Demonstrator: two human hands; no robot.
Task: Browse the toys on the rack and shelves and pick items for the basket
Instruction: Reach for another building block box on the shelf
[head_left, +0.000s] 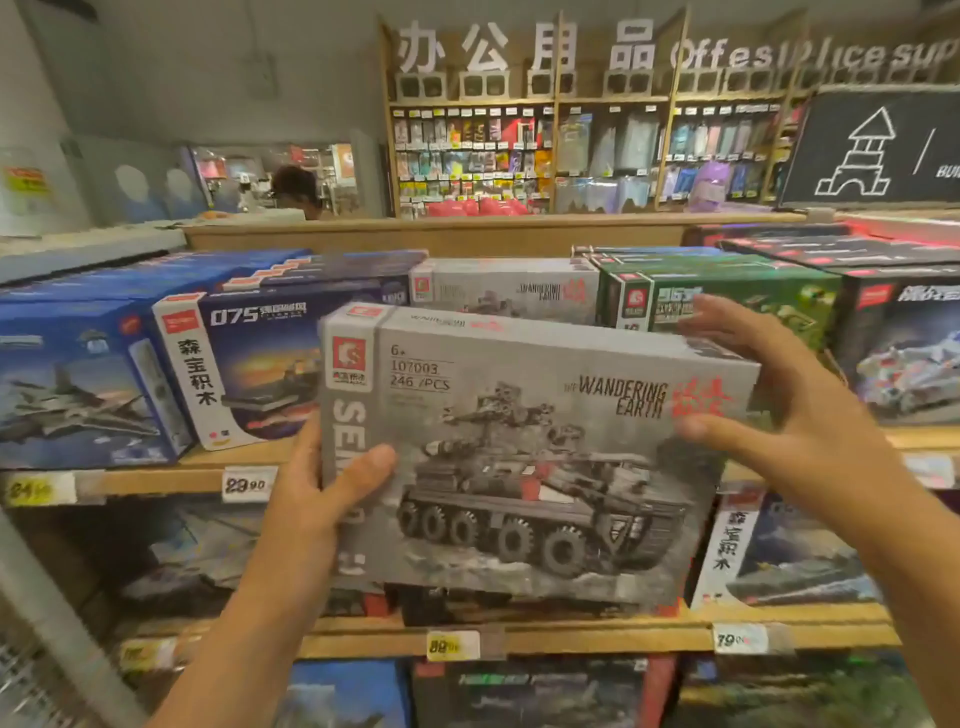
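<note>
Head view: a grey toy box (535, 452) printed with a wheeled tank and "Wandering Earth" is held up in front of the wooden shelves (156, 480). The left hand (322, 499) grips its edge at 9 o'clock, thumb curled over the front face. The right hand (779, 410) sits at 3 o'clock by the far edge, fingers (727, 322) spread and straight, thumb just touching the face. At 10 o'clock a blue box (244, 364) stands on the shelf; a green box (717, 301) stands at 1 o'clock.
</note>
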